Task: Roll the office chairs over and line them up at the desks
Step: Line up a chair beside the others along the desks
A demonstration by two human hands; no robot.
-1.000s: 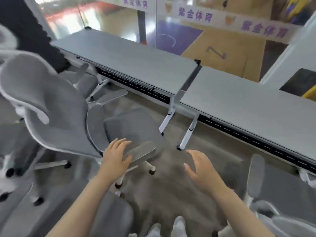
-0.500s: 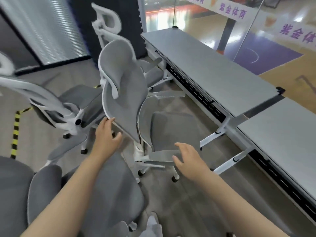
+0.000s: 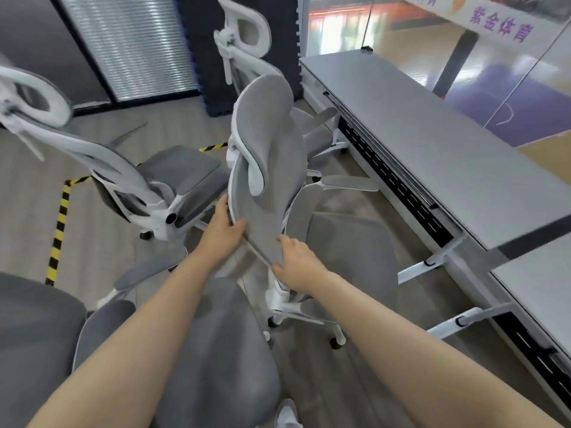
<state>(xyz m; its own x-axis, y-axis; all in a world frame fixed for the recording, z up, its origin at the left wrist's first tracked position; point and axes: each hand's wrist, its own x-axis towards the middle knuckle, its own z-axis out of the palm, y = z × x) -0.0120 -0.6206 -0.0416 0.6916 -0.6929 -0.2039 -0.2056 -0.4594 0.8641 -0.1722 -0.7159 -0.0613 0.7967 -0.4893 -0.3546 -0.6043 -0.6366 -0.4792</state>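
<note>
Chair held by its backrest, short of the desk.
Left hand [image 3: 223, 233] and right hand [image 3: 296, 264] grip the office chair [image 3: 268, 168]; push evenly, squaring it to the desk [image 3: 432, 143].

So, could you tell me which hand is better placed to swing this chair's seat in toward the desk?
Right, probably. The right hand grips the backrest edge on the desk side; the left hand holds the far edge.
</note>
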